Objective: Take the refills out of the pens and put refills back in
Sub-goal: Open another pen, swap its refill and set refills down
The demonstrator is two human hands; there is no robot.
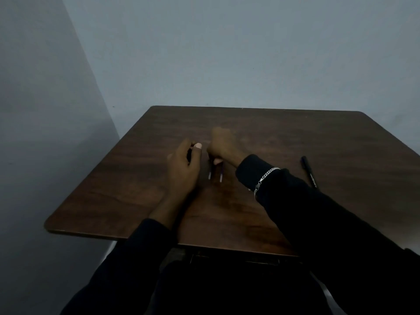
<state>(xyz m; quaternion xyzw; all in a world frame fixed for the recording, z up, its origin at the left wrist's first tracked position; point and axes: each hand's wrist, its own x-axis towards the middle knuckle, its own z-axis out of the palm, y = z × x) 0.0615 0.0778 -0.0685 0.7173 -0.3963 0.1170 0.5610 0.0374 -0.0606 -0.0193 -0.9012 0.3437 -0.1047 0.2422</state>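
My left hand (184, 164) is curled around a dark pen part (189, 153), most of it hidden in the palm. Just to its right, my right hand (221, 145) rests fisted on the brown table (136, 178) with its fingers on the upper ends of two thin refills (215, 175). The refills lie side by side and point toward me, their light tips showing below the fist. A whole black pen (308, 171) lies alone at the right, past my right sleeve.
Grey walls close the table in at the back and left. My dark sleeves cross the near edge, and a silver bracelet (264, 178) sits on my right wrist. The room is dim.
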